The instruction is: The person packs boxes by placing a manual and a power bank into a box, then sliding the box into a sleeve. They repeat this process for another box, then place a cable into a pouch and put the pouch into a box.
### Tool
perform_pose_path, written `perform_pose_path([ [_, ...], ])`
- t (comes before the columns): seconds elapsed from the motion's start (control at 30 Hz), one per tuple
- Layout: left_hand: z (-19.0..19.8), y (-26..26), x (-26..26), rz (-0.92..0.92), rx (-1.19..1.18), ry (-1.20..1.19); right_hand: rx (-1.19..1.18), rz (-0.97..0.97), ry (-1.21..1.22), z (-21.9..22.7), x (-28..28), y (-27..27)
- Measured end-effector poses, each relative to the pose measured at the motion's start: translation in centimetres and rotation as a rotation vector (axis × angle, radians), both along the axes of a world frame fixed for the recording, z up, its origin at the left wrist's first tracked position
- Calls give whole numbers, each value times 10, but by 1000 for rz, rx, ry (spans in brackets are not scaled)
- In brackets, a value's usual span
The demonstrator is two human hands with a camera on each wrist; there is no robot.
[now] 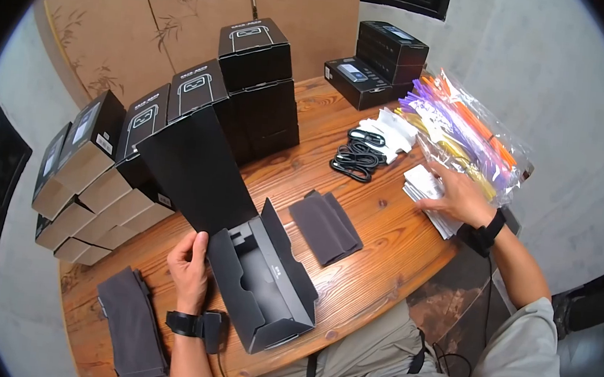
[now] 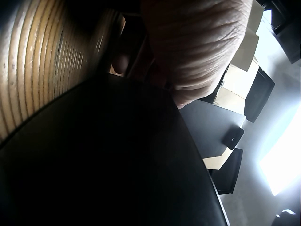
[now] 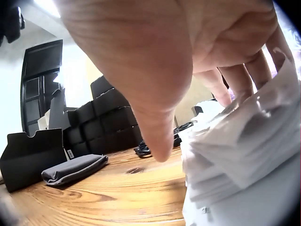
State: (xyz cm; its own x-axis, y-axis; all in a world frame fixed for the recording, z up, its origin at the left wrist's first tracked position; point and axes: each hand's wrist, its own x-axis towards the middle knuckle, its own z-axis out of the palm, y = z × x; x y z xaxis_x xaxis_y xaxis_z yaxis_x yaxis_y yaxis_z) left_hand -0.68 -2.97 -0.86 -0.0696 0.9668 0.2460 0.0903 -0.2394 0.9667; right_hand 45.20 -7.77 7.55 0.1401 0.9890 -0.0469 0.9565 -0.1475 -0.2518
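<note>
In the head view an open black box [image 1: 272, 287] stands near the table's front edge, its lid raised at the back and a grey insert inside. My left hand [image 1: 189, 268] grips the box's left edge, thumb up; its fingers are mostly hidden. Over a stack of thin white packets [image 1: 428, 204] at the right edge reaches my right hand [image 1: 461, 196]. In the right wrist view its fingers [image 3: 237, 80] touch the top packets, while the thumb [image 3: 157, 141] hangs apart from them. A folded dark grey cloth pouch [image 1: 326, 227] lies right of the box.
Stacked black boxes [image 1: 256, 97] rise at the back left, beside boxes with pale sides [image 1: 89, 175]. Coiled black cables [image 1: 357, 157] lie mid-table. Plastic bags of coloured strips [image 1: 467, 132] fill the right, before smaller black boxes [image 1: 391, 59]. More grey pouches [image 1: 132, 328] lie front left.
</note>
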Motion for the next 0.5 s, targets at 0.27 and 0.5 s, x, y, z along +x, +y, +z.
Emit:
perform_pose_path([
  [0.27, -2, 1, -2, -12, 14, 5, -34, 405, -39, 9, 10, 30],
  [0.5, -2, 1, -3, -17, 8, -4, -135, 378, -76, -7, 9, 49],
])
